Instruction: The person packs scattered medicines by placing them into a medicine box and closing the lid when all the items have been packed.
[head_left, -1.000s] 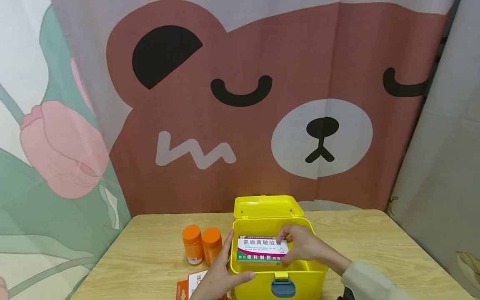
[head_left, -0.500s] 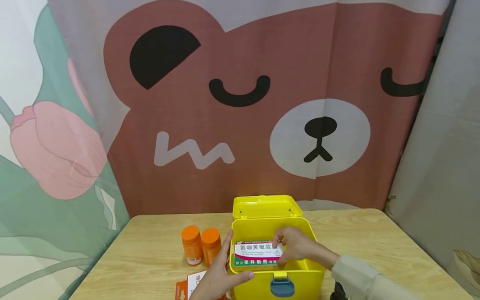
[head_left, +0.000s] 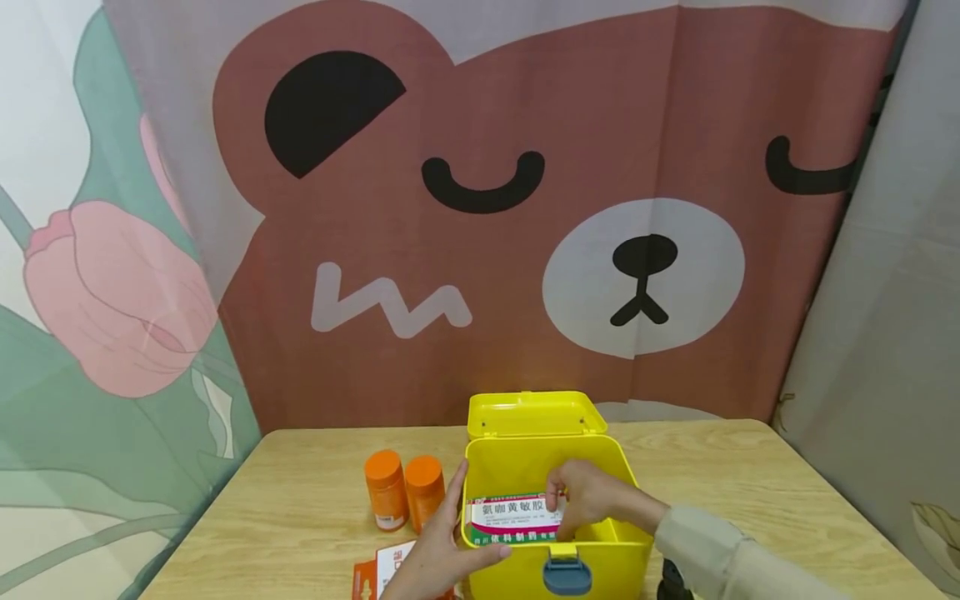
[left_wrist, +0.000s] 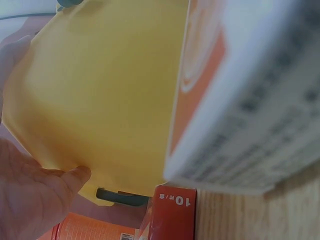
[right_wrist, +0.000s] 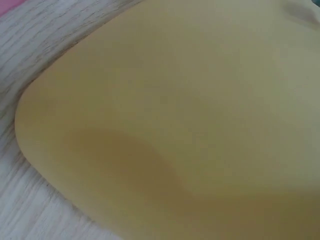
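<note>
"What might go wrong?"

"The right hand [head_left: 591, 497] pinches the medicine box [head_left: 510, 518], inside the yellow case [head_left: 618, 573], at one end; it could twist and jam."

"Left hand [head_left: 437, 546]?"

"Fingers spread against the case; if they press too lightly, it may slide."

Medicine box [head_left: 513, 517] partly hidden by right fingers [head_left: 554, 487]; white carton [left_wrist: 250, 105] blurred, cut off.

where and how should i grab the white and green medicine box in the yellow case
Likely best by its right end, from above, pinched between thumb and fingers, as the right hand holds it. The medicine box is flat-sided, and the walls of the yellow case surround it. With the lid swung back, the top is open, and space to the box's right leaves finger room.
</note>
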